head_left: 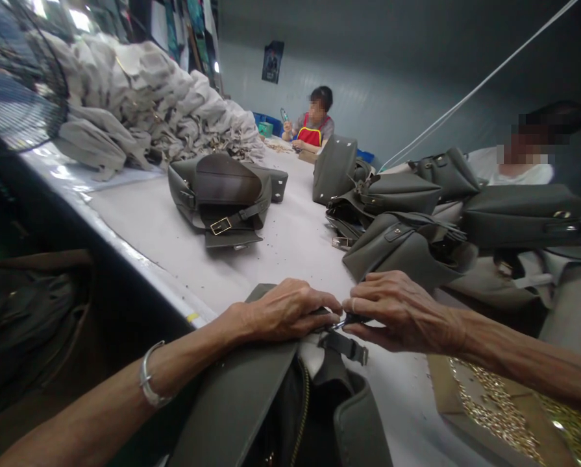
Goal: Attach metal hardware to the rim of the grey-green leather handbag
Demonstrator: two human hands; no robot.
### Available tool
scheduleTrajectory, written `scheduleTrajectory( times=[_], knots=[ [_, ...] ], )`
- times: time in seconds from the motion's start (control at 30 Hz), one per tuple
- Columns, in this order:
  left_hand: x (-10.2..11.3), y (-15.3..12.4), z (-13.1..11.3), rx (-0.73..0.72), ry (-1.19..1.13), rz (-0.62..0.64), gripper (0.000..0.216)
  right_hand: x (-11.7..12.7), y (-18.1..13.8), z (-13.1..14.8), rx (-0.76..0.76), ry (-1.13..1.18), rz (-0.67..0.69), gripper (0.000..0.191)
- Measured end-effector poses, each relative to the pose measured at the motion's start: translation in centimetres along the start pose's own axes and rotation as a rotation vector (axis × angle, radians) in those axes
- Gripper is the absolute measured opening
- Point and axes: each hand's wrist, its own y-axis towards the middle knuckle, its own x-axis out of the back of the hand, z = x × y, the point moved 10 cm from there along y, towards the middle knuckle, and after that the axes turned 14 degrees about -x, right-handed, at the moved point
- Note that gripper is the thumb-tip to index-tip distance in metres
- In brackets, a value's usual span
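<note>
A gray handbag (236, 389) sits open at a pale worktable (295, 253), the left hand (287, 312) curled over it, grip unclear, the right hand (397, 314) pinching a dark-handled tool (355, 318); a poster (272, 62) hangs beyond.

A silver bangle (145, 376) circles the left forearm (193, 360).

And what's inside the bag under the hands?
The bag has a gold-toned zipper showing in its opening; deeper in is too dark to make out, and the bottom is covered.
</note>
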Motion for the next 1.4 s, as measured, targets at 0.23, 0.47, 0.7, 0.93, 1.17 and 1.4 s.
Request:
scheduleTrajectory(
  times=[0.23, 0.47, 0.7, 0.93, 1.17, 1.4],
  knots=[
    [0.2, -0.3, 0.8, 0.051, -0.148, -0.045, 0.021, 0.6, 0.0, 0.4, 0.077, 0.028, -0.187, 0.029],
    [0.1, -0.5, 2.0, 0.146, -0.353, -0.129, 0.018, 2.0, -1.2, 2.0, 0.121, -0.135, -0.295, 0.019],
    [1.6, 0.5, 2.0, 0.150, -0.430, -0.093, 0.030, 5.3, -2.5, 5.4, -0.079, -0.375, -0.316, 0.031],
    [5.3, 0.1, 0.8, 0.162, -0.202, -0.206, 0.042, 6.5, -2.9, 4.9, -0.356, -0.243, -0.328, 0.033],
    [7.5, -1.7, 0.1, 0.259, -0.137, -0.461, 0.044, 5.9, -1.6, 3.6, -0.486, -0.266, -0.277, 0.013],
    [8.0, -2.9, 0.2, 0.329, -0.108, -0.590, 0.044, 5.2, -0.8, 2.1, -0.676, -0.348, -0.179, 0.006]
  ],
)
